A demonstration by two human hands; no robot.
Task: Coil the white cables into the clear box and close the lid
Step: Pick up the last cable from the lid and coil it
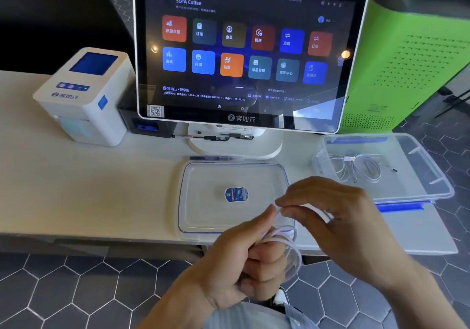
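The left hand (244, 257) is curled round a loose coil of white cable (290, 250), thumb up and fingers folded over the loops, in front of the counter's near edge. The right hand (338, 216) pinches the cable's free end between thumb and fingertips just above the left thumb; its other fingers are bent and relaxed.

The clear box (432, 176) sits on the counter (76, 188) to the right, open, with other white cables (361, 168) already coiled on its floor and blue clasps at its far and near rims. Its lid (203, 201) lies flat on the counter just beyond the hands, beside the box, with a small blue sticker (236, 194) at its middle; the sticker's print is too small to read.

Behind the lid stands a touchscreen terminal (249, 54) headed "SOTA Coffee" above two rows of coloured tiles with Chinese labels; the bezel below reads 客如云. The same 客如云 mark appears on the white receipt printer (86, 99) to the left. A green perforated cabinet (412, 61) stands at the right.
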